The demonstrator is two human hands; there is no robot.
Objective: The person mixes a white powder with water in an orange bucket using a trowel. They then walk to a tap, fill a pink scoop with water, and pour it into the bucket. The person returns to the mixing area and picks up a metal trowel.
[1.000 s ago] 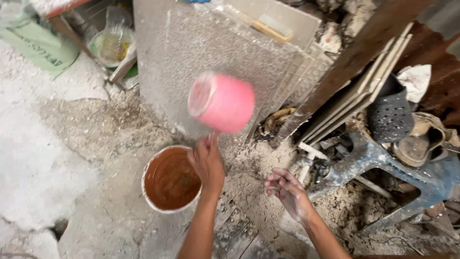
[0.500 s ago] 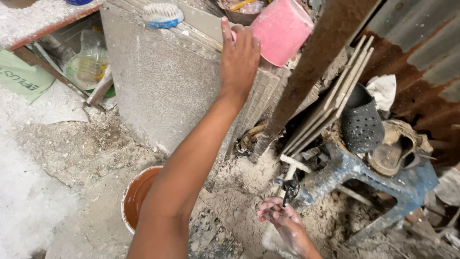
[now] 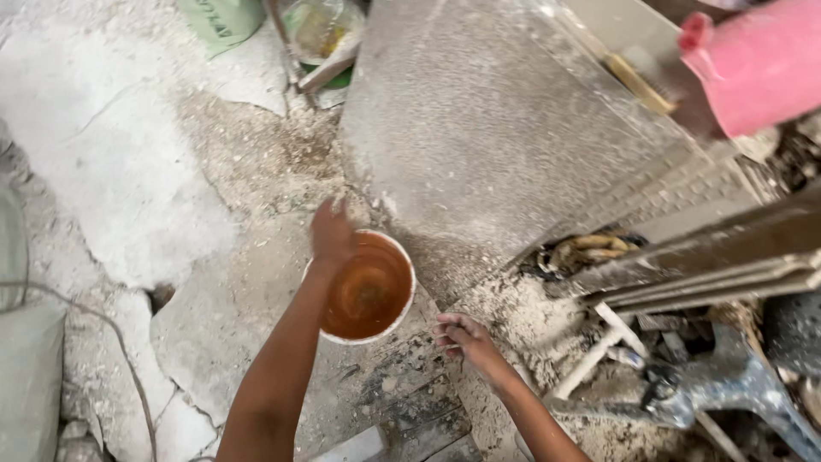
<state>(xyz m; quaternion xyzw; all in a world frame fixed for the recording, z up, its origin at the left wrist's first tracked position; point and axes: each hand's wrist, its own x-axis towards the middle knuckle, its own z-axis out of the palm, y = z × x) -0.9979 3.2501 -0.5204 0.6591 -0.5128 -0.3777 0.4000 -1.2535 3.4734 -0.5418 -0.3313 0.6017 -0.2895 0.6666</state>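
Reaching down at frame centre, left hand (image 3: 332,234): fingers curled over the far rim of the bucket (image 3: 368,288), gripping it at its upper left edge.

Bucket: round, white-rimmed, inside stained orange-brown, seen from above; stands on the dusty floor (image 3: 239,171), just below the foot of the slab (image 3: 487,137).

Right hand (image 3: 462,335): held low to the right of the bucket, near it but apart; fingers loosely bent, palm down, holding nothing, hovering over sandy rubble.

Slab: large, grey, speckled, leaning up and away from the bucket, coated in dust.

Pink mug (image 3: 757,64): top right corner, above the slab's upper edge, blurred; what it rests on cannot be told.

Brush (image 3: 637,83): pale handle, lying near the slab's top, just left of the pink mug.

Boards (image 3: 718,257): dark planks and pale strips slanting across the right side.

Green bag (image 3: 224,17): top edge, left of a clear plastic bag (image 3: 318,30).

Floor: cracked concrete, pale patches at left, loose sand and debris towards the right.

Grey metal frame (image 3: 727,385): lower right corner, among the rubble.
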